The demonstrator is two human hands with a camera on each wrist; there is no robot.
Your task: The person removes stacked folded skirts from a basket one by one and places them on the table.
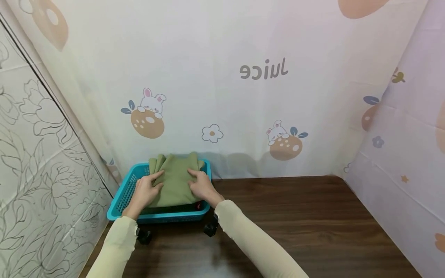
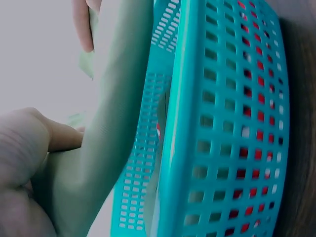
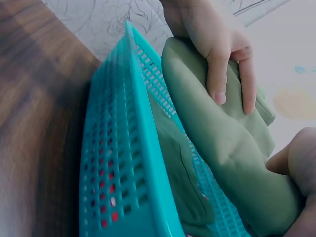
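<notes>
A folded sage-green garment (image 1: pixel 175 181), its exact kind not clear, lies at the top of a turquoise plastic basket (image 1: pixel 167 219). My left hand (image 1: pixel 144 193) grips its left side, with thumb and a finger on the upper face. On the opposite side my right hand (image 1: pixel 203 187) holds the garment the same way. In the right wrist view the near fold bulges above the basket rim (image 3: pixel 148 138), and the other fingers are hidden. Beneath it, inside the basket, lies a darker green cloth (image 3: pixel 177 168).
Red and dark items (image 2: pixel 259 98) show through the basket's holes in the left wrist view. The basket stands at the left back of a brown wooden table (image 1: pixel 295 224), close to a printed curtain (image 1: pixel 222 96). Another flowered sheet (image 1: pixel 45 173) hangs on the left.
</notes>
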